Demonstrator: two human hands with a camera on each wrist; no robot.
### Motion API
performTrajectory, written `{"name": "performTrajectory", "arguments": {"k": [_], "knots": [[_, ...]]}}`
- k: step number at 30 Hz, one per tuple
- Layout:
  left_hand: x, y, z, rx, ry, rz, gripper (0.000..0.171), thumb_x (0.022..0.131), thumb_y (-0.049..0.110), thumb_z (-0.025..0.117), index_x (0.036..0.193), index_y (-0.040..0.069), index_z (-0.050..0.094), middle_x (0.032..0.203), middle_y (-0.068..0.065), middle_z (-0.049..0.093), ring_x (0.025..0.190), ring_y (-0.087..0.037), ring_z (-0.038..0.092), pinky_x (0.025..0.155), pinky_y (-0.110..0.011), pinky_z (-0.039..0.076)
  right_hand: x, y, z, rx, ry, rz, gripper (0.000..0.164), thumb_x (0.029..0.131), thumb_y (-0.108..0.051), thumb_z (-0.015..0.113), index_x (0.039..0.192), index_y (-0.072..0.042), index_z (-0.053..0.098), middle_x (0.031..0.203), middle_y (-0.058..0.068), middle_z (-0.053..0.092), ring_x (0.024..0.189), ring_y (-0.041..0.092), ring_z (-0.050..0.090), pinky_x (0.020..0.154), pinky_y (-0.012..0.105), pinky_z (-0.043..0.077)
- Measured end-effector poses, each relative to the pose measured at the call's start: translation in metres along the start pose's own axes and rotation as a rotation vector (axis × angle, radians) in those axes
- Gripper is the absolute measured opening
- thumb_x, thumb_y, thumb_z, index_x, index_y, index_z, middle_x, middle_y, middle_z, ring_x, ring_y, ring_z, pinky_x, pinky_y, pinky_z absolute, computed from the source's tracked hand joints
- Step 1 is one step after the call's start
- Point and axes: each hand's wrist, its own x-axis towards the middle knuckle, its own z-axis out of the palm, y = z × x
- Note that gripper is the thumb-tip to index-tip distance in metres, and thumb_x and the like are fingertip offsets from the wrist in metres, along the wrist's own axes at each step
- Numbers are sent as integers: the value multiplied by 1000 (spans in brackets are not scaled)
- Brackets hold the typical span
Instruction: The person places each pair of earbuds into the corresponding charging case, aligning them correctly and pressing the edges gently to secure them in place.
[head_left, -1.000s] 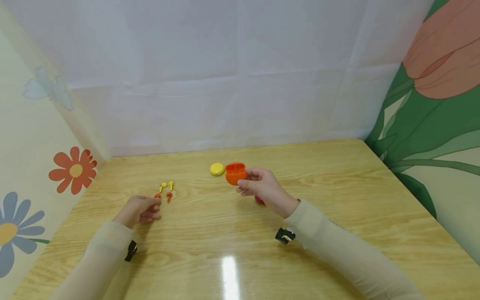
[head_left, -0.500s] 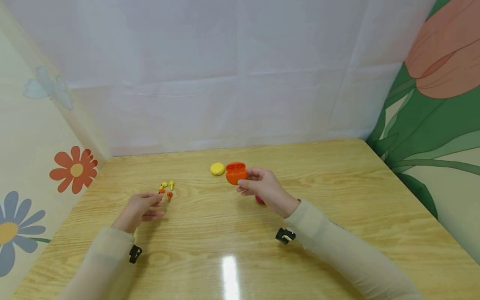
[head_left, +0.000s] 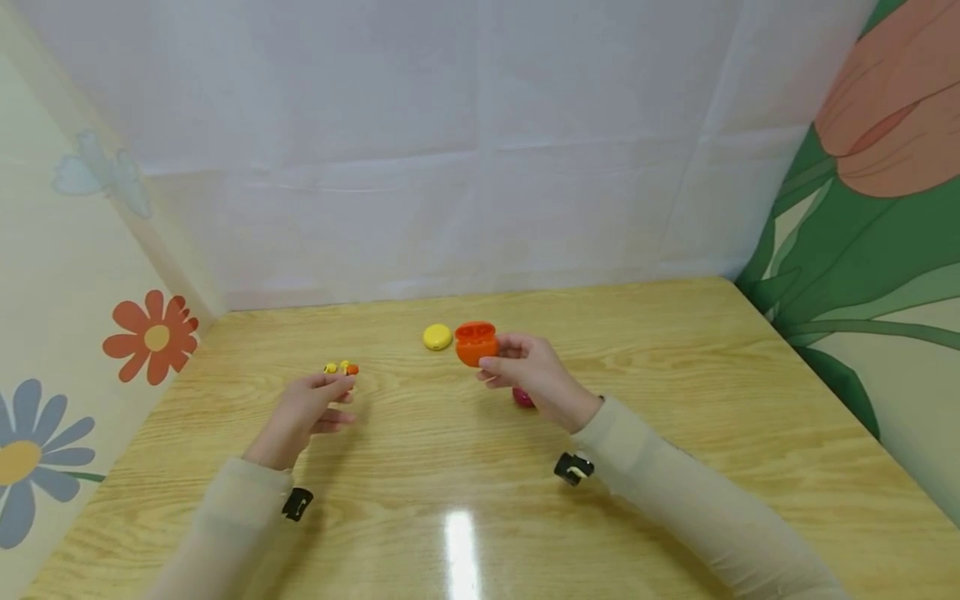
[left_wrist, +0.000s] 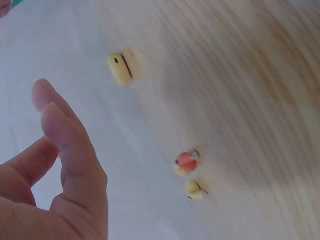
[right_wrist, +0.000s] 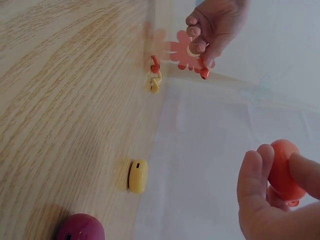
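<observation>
My left hand (head_left: 309, 410) pinches an orange earbud (right_wrist: 204, 73) between thumb and fingertips, above the table. In the left wrist view the fingers hide nearly all of that earbud. A second orange earbud (right_wrist: 155, 65) lies on the wood beside two yellow earbuds (left_wrist: 195, 190). My right hand (head_left: 538, 381) grips an orange earbud case (head_left: 477, 345) by its side, holding it up with its lid raised and hollows showing inside. From the right wrist view, only the case's rounded outside appears between thumb and fingers.
A closed yellow earbud case (head_left: 437, 337) sits behind and left of the orange one. The magenta case (right_wrist: 81, 228) stands on the table (head_left: 420, 467), partly covered by my right hand in the head view. A white cloth (head_left: 480, 167) hangs along the back edge.
My left hand has lifted the orange earbud off the table and carried it right and slightly away, now covering the other orange earbud in the head view. The right hand has hardly moved.
</observation>
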Motion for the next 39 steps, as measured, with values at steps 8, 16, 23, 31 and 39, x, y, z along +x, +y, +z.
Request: {"name": "performTrajectory", "arguments": {"k": [8,16,23,31,39], "knots": [[-7,15,18,-19,23,33,47,100,28,56,132,-6,47,94,-7,60,63,-12,67,62,-25,54,1,1,-1,-6,13,24,31,94,1,61,122,10,54,109,19,65,84,18,67,87,43,53],[-13,26,33,-60,18,55,44,100,27,58,131,-4,49,88,-4,60,58,-11,66,58,-25,54,2,0,-2,-7,16,19,32,94,1,61,123,10,53,109,19,64,83,16,67,86,42,53],[-16,32,44,-86,16,84,42,100,25,58,129,-4,51,86,-5,60,57,-11,66,55,-23,53,1,2,-1,-5,16,25,31,93,2,61,122,11,54,107,19,65,82,17,67,87,44,53],[-20,36,61,-122,11,104,37,99,24,60,123,-3,55,82,-4,59,56,-12,66,55,-23,52,0,1,-1,-14,14,30,32,93,1,62,123,10,54,111,20,64,92,26,68,84,39,54],[-21,41,70,-157,-5,113,35,99,21,59,124,-3,55,82,-5,58,54,-12,65,53,-23,51,0,1,-2,-15,11,30,33,93,1,62,124,10,54,113,22,63,88,21,68,83,38,55]]}}
